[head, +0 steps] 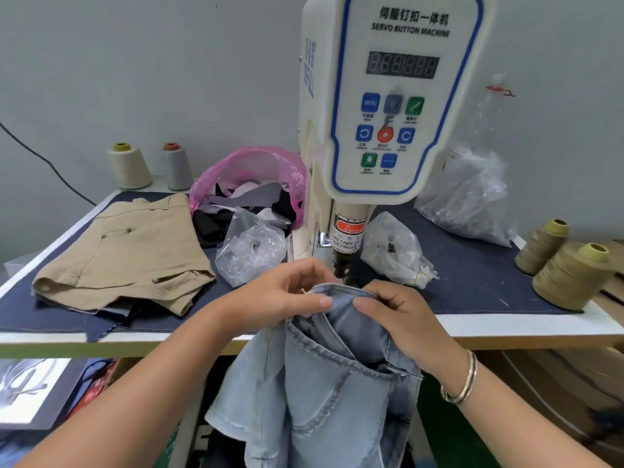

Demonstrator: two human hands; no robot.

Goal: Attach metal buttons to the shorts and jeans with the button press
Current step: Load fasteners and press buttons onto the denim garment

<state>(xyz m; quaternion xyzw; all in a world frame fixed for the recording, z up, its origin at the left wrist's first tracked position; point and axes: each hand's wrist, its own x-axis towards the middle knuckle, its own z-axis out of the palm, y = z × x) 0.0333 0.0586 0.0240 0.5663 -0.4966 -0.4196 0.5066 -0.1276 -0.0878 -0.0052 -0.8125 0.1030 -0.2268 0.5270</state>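
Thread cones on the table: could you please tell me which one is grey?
The grey thread cone with the reddish-brown core, back left beside the cream thread cone; the two right-hand cones are olive-tan.

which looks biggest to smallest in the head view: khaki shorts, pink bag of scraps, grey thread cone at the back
1. khaki shorts
2. pink bag of scraps
3. grey thread cone
The cone stands farthest from the camera, so its true size is less sure.

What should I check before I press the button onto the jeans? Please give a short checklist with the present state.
1. Both hands grip the jeans: left hand, right hand: ok.
2. Waistband under the press head: cannot tell, hands hide it.
3. Fingers clear of the press head: not ok, very near.
4. Button loaded in the machine: cannot tell.
5. Display lit: cannot tell.
6. Tan shorts lie aside, left: ok.
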